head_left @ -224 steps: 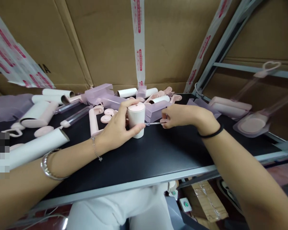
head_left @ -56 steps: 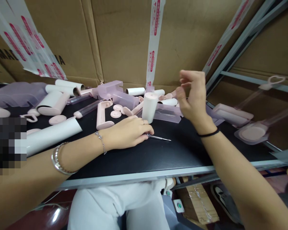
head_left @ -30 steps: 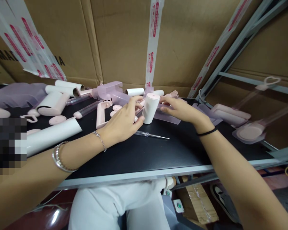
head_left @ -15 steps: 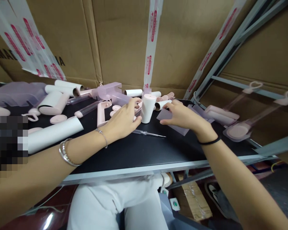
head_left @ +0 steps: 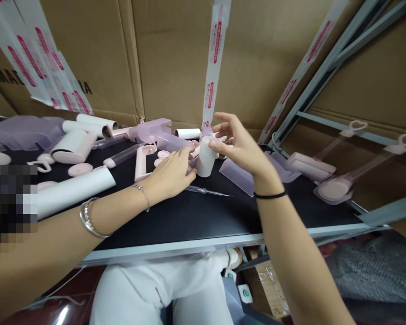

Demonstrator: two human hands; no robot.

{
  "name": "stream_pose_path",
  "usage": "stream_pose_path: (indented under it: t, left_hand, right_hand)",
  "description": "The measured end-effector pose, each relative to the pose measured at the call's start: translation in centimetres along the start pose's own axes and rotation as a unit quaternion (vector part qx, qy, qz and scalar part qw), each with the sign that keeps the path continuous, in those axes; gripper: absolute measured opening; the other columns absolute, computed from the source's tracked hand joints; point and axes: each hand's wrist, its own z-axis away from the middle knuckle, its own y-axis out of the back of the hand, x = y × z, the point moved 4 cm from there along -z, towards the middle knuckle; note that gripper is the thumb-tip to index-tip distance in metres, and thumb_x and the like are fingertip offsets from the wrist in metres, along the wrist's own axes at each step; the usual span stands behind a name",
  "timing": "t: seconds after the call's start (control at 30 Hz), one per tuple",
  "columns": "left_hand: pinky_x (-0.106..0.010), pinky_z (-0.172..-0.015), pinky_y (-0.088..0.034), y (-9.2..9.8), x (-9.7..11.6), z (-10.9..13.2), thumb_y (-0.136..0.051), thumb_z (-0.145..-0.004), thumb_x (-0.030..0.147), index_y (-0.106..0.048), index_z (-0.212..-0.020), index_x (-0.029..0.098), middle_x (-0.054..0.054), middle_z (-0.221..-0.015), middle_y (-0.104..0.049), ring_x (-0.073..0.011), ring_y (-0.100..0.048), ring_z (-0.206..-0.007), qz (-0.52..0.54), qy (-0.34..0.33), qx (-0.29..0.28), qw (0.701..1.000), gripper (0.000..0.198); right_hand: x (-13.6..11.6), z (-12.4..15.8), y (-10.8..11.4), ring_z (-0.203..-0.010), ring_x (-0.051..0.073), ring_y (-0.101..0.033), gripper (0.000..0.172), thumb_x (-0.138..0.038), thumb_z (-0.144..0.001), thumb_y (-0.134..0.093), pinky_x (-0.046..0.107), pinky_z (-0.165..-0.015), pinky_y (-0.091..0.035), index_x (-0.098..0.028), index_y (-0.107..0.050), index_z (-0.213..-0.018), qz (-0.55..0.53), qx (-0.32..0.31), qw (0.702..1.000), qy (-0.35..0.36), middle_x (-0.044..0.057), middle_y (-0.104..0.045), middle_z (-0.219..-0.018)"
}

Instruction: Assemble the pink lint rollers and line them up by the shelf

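A white cylinder [head_left: 206, 161] with a pale pink top stands upright on the black tabletop [head_left: 196, 221]. Just left of it is my left hand [head_left: 171, 174], fingers bent with a gap between thumb and index; pinkish clear parts show in that gap, and I see no firm hold. My right hand [head_left: 240, 144] is raised at the cylinder's upper right, fingers spread and the thumb close to the pink top; contact is unclear. A clear-handled screwdriver [head_left: 203, 190] lies in front of the cylinder. To its right rests a translucent lilac plastic piece [head_left: 238, 176].
Behind my left arm lie white tubes [head_left: 76, 193], pink caps [head_left: 80, 169], a pink bracket [head_left: 141, 164] and a lilac holder [head_left: 155, 131]. Pink-headed pieces with long clear handles [head_left: 334, 187] lie at the right. A cardboard wall [head_left: 169, 58] and metal frame [head_left: 328, 67] bound the table.
My right hand has moved left and up, from above the lilac piece to the cylinder's top. My left hand has drawn back slightly left. The cylinder now leans or sits a little differently.
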Motion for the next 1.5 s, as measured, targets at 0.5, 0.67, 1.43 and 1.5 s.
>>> stream_pose_path:
  t: [0.5,0.67,1.43,1.5]
  left_hand:
    - [-0.046,-0.089,-0.049,0.1,0.1,-0.2,-0.047,-0.088,0.029,-0.051,-0.118,0.011,-0.016,-0.112,-0.064,-0.0321,-0.061,-0.106,-0.065,0.025,-0.034,0.997,0.035]
    - [-0.046,-0.089,-0.048,-0.1,0.1,-0.4,-0.044,-0.088,0.027,-0.055,-0.107,0.013,-0.015,-0.109,-0.065,-0.0314,-0.061,-0.103,-0.076,-0.005,-0.031,0.997,0.026]
    - [-0.048,-0.101,-0.048,0.5,-0.8,-0.7,-0.045,-0.082,0.009,-0.052,-0.135,0.021,-0.013,-0.149,-0.036,-0.0308,-0.047,-0.129,-0.012,-0.097,0.106,0.99,0.054]
    - [-0.048,-0.101,-0.048,0.5,-0.9,-0.6,-0.046,-0.085,0.013,-0.04,-0.145,0.023,-0.013,-0.16,-0.018,-0.034,-0.042,-0.136,-0.006,-0.101,0.113,0.988,0.061]
  right_hand:
    - [2.4,0.5,-5.2,-0.124,0.029,-0.052,0.066,-0.049,-0.084,-0.062,0.048,-0.106,-0.042,-0.02,-0.039,-0.138,-0.05,0.063,0.996,-0.03,0.014,-0.053,-0.136]
    - [2.1,0.6,-4.7,-0.119,0.027,-0.056,0.062,-0.055,-0.084,-0.06,0.048,-0.103,-0.046,-0.022,-0.041,-0.134,-0.081,0.115,0.99,-0.027,0.012,-0.056,-0.132]
    - [1.8,0.5,-4.2,-0.116,0.025,-0.057,0.05,-0.059,-0.088,-0.052,0.043,-0.102,-0.044,-0.019,-0.052,-0.119,-0.069,0.082,0.994,-0.022,0.012,-0.061,-0.123]
    - [1.7,0.5,-4.1,-0.119,0.025,-0.055,0.054,-0.063,-0.09,-0.046,0.044,-0.105,-0.042,-0.019,-0.053,-0.121,-0.067,0.088,0.994,-0.021,0.013,-0.06,-0.127]
